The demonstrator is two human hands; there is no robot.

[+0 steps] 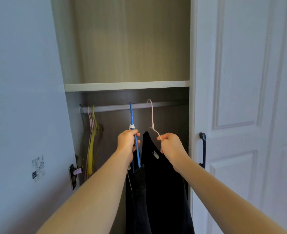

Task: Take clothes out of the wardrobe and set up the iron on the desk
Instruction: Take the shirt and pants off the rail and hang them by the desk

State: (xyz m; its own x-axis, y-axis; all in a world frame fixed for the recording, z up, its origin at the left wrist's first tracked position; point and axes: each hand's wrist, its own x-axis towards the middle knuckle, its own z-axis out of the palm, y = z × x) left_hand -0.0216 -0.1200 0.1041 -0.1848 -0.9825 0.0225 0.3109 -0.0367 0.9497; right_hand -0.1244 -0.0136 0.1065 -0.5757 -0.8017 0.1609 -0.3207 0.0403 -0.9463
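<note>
Left hand (128,143) gripping blue hanger (132,115), right hand (170,144) pinching pink hanger (152,115), dark garments (163,191) hanging below both hands.

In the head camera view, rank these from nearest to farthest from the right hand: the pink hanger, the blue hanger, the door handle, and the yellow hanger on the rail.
1. pink hanger, pinched in the right hand.
2. blue hanger, just left, held by the left hand.
3. door handle, to the right, on the closed door.
4. yellow hanger, far left of the rail.
</note>
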